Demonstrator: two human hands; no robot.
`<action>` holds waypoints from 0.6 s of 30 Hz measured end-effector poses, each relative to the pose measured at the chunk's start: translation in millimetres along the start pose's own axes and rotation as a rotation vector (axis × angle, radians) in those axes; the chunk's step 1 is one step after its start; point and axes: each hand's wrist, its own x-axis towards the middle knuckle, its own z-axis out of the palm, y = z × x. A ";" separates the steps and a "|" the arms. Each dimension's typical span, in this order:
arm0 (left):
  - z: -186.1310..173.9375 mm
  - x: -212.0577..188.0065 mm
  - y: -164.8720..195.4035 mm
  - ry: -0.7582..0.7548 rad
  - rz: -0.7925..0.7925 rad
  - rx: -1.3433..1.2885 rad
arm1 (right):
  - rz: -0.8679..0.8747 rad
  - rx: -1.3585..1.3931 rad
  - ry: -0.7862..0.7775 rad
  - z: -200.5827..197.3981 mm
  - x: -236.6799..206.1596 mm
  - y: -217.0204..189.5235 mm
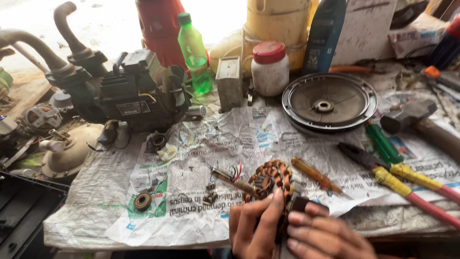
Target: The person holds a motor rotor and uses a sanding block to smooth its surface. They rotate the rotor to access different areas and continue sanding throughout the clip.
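**Both hands on the copper-wound stator at the near edge**

Down at the near edge of the workbench (96,211), both hands close around the stator (271,181). The left hand (253,225) clamps its near-left rim, fingers curled up over the windings. The right hand (326,232) comes in from the right, fingers pressed together on a dark part at the rim. The stator stands tilted on edge, its shaft (229,179) running away to the left, toward the middle of the newspaper (201,144). It's a ring of orange-brown copper coils, red and blue wires sprouting near the shaft. An amber-handled screwdriver (316,174) lies just right of it, untouched.
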 end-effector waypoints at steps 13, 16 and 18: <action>-6.2 -0.7 1.1 -0.070 0.084 -0.034 | 0.017 -0.047 0.025 -11.3 26.0 10.2; -7.4 1.4 1.7 -0.043 0.091 -0.034 | 0.172 0.026 0.092 -10.1 18.8 2.8; -8.6 2.1 3.0 -0.060 0.138 -0.004 | 0.060 0.015 0.016 -7.7 12.1 -2.9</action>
